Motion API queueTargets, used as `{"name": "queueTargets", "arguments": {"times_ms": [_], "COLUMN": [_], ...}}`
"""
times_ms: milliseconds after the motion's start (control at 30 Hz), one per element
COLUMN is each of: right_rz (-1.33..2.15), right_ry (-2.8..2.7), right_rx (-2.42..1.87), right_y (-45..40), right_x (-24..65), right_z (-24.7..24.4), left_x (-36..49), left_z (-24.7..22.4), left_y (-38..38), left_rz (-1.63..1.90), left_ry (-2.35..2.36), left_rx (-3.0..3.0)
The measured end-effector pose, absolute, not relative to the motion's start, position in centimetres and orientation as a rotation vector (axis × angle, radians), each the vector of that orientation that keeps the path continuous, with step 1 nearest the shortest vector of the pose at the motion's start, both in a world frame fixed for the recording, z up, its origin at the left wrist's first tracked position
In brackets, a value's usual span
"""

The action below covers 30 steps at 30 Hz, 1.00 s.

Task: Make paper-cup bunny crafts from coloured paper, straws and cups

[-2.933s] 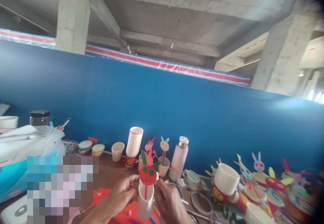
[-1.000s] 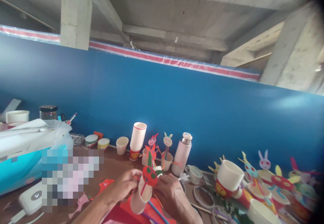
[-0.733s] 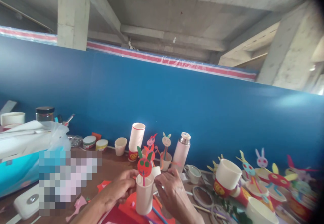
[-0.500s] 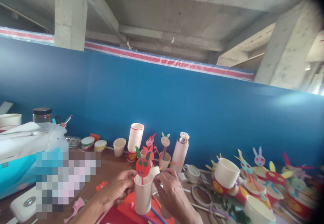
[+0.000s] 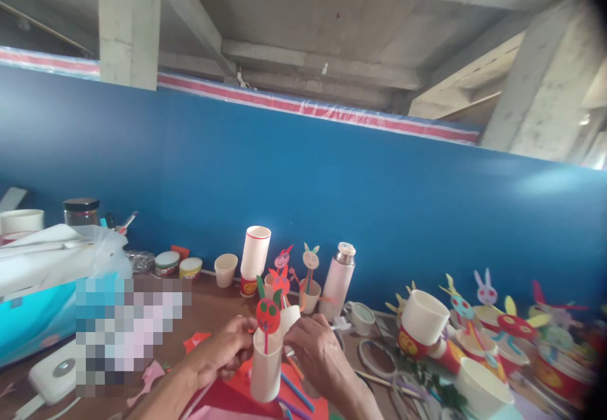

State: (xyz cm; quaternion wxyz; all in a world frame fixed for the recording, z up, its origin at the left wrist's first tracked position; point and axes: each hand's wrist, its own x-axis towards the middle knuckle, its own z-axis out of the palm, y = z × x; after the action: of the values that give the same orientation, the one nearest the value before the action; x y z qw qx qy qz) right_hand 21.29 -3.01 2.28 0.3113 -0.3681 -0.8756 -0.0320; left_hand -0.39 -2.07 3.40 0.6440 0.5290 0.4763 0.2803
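Observation:
A white paper cup stands upright over red and orange paper. Rising from the cup is a red paper face with green ears and green eyes, on a pink-red strip. My left hand has its fingers curled at the cup's left rim, touching it near the face. At the right rim is my right hand, its fingers bent together close to the cup; what lies between them is hidden. Just behind stands another white cup with an orange paper figure near it.
Behind are a cup stack, a pink thermos and a small cup. Rabbit-faced cups and tape rolls lie to the right. Plastic bags and a white device are at the left.
My right hand has shifted slightly left, closer to the cup's rim. My left hand stays by the left rim. The whole view has shifted slightly.

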Motion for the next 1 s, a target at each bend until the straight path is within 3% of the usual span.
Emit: {"name": "queueTargets", "arguments": {"times_ms": [1000], "right_rz": [0.028], "right_ry": [-2.306], "right_rx": [-1.030], "right_y": [-4.4], "right_x": [21.7], "right_z": [4.1], "left_x": [-0.7], "left_z": [3.1], "left_y": [-2.3], "left_rz": [0.688], "left_ry": [0.985], "left_rx": [1.442]}}
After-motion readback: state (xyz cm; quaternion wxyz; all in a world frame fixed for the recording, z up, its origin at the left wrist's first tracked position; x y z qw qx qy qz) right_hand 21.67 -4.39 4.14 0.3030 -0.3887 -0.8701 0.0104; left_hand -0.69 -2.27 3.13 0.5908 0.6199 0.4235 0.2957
